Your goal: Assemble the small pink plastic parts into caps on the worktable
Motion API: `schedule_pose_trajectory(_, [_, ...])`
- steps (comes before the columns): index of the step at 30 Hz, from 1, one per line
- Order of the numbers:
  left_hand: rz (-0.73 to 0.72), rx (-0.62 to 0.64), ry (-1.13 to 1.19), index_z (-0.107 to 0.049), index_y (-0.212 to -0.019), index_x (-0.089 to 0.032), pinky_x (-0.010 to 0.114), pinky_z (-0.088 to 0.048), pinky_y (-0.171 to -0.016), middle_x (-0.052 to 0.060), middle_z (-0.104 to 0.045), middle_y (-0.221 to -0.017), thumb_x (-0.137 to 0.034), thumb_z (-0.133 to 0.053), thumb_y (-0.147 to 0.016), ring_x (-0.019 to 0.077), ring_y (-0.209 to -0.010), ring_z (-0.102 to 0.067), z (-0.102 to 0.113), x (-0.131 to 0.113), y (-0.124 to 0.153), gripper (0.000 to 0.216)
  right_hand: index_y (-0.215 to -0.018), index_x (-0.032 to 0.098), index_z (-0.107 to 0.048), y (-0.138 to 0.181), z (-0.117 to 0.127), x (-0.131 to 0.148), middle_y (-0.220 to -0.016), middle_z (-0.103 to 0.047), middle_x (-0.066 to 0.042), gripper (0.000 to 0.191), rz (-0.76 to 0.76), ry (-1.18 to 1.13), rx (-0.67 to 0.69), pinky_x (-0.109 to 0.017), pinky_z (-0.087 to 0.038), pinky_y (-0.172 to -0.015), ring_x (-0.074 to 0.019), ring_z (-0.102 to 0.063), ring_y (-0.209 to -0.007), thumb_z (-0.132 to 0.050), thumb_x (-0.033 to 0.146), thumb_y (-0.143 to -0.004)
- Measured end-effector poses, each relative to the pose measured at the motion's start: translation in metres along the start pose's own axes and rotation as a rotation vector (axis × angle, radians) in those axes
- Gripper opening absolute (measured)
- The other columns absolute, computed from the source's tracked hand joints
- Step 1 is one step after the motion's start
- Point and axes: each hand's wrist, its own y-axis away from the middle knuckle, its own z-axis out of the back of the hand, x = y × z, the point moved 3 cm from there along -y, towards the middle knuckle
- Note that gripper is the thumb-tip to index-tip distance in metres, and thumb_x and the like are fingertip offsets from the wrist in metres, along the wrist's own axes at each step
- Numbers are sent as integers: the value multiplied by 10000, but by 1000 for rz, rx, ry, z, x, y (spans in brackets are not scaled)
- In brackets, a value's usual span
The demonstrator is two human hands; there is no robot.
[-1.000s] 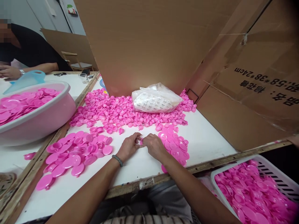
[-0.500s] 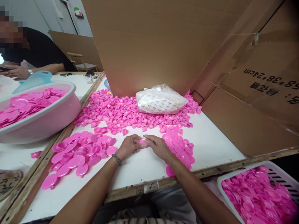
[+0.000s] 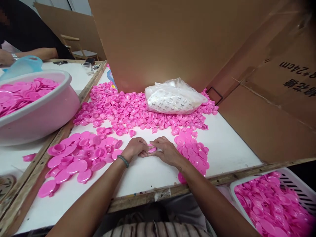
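Between my two hands, just above the white tabletop, is a small pink plastic disc [image 3: 152, 148], partly covered by fingers. My left hand [image 3: 136, 147], with a beaded bracelet at the wrist, pinches its left side. The fingers and thumb of my right hand [image 3: 166, 150] close on its right side. Whether a second piece is joined to the disc is hidden. To the left lies a pile of pink discs and little cups [image 3: 79, 158]. Flat pink discs [image 3: 194, 154] are spread beside my right wrist. Beyond my hands is a heap of tiny pink cups [image 3: 128, 112].
A clear plastic bag of printed white packets [image 3: 174, 98] rests on the heap against a cardboard wall [image 3: 158, 42]. At left stands a pink basin [image 3: 41, 121] of discs; a basket [image 3: 234, 194] of pink pieces sits low right. A person's arm [image 3: 37, 54] shows far left.
The view has shifted slightly down and right. My right thumb and fingers have closed further around the disc, which both hands still hold.
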Motion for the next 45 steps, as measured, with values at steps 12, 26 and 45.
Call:
schedule_pose_trajectory(12, [-204, -15, -30, -495, -626, -139, 170, -370, -356, -35, -541, -423, -286, -753, -547, 80, -354, -481, -4, -4, 8, 307, -965, 157, -635, 7, 2, 3, -872, -590, -63, 341, -81, -33, -162, -318, -417, -745, -185, -496, -851, -661, 396, -723])
schedule_pose_trajectory(26, [-157, 66, 28, -534, -671, -108, 190, -460, -448, -10, -581, -493, -252, -810, -487, 97, -436, -564, -4, -1, 6, 361, -903, 188, -673, 10, -4, -5, -754, -556, -8, 201, -130, -250, -50, -229, -395, -596, -106, -507, -657, -643, 321, -755])
schedule_pose_trajectory(45, [-249, 99, 79, -565, -760, -111, 194, -483, -540, -14, -586, -620, -255, -792, -530, 74, -539, -565, -5, 2, 8, 354, -974, 206, -661, 14, -5, -8, -711, -602, 15, 318, -292, -488, -16, -222, -394, -571, -109, -509, -625, -648, 378, -707])
